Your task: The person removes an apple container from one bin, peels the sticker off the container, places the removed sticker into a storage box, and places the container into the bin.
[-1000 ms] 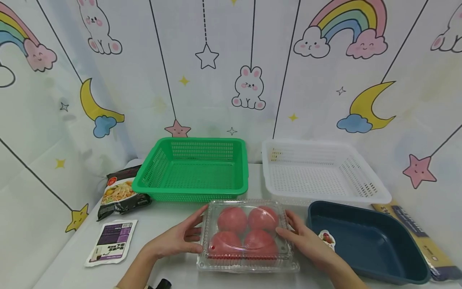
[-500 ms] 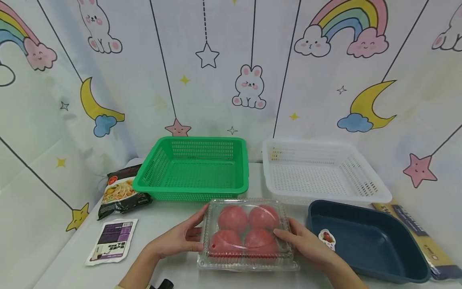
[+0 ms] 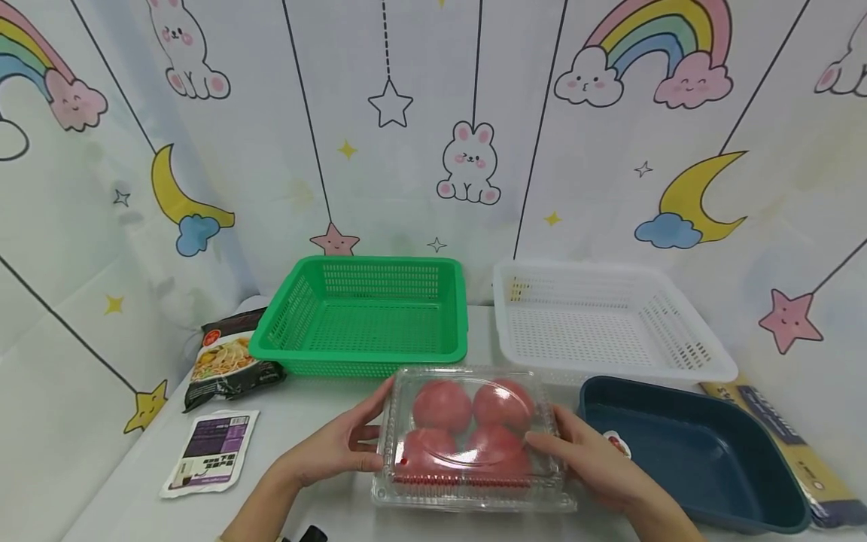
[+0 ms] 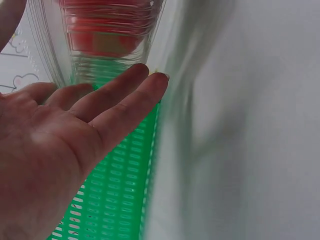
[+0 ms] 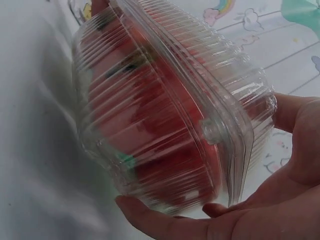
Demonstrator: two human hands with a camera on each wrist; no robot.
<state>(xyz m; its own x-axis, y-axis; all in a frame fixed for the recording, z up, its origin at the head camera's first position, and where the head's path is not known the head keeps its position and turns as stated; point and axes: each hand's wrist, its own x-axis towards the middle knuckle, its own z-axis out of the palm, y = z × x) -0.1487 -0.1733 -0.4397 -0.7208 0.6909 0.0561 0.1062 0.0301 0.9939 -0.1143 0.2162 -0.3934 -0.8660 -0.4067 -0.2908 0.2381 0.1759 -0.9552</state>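
Observation:
A clear plastic clamshell box (image 3: 474, 498) with several red tomatoes (image 3: 442, 406) inside is at the front middle in the head view. Its right side is raised a little. My right hand (image 3: 599, 463) grips that side, thumb on the lid edge and fingers beneath, as the right wrist view of this hand (image 5: 265, 212) also shows. My left hand (image 3: 332, 450) is at the box's left side, thumb near its front left corner. In the left wrist view, the left hand (image 4: 60, 132) has its fingers stretched out by the ribbed wall of the box.
A green basket (image 3: 366, 360) and a white basket (image 3: 619, 369) stand behind the box. A dark blue basin (image 3: 711, 452) is close to my right forearm. On the left lie a noodle packet (image 3: 226, 365) and a white-purple pouch (image 3: 211, 454); a yellow packet (image 3: 806, 459) lies far right.
The box's right side has come up and shifted slightly right, with my right hand moving along with it. My left hand has stayed nearly in place.

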